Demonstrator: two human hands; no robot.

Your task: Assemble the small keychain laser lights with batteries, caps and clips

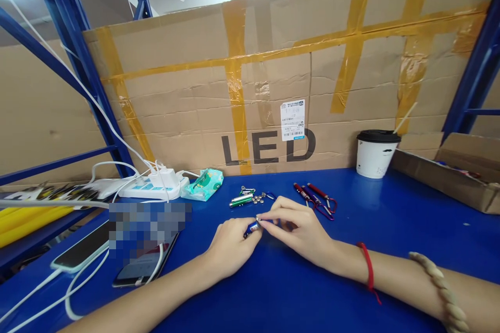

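Note:
My left hand (232, 244) is closed around a small blue mini flashlight (252, 228), whose end points toward my right hand. My right hand (300, 229) pinches a tiny silvery button cell (258, 218) between thumb and fingertips, right at the flashlight's open end. Its remaining fingers curl behind, partly out of sight. Just beyond the hands lie several loose button cells (258, 199), beside a green mini flashlight (241, 202) with silvery parts. A blue carabiner clip (269, 195) shows behind my right fingers. Farther right are several red and purple mini flashlights (312, 195) with carabiner clips.
Two phones, one dark-screened (82, 247), lie on the blue table (269, 291) at left among white cables. Behind them are a power strip (152, 187) and a green tissue pack (203, 184). A lidded paper cup (377, 153) and an open cardboard box (449, 171) stand right.

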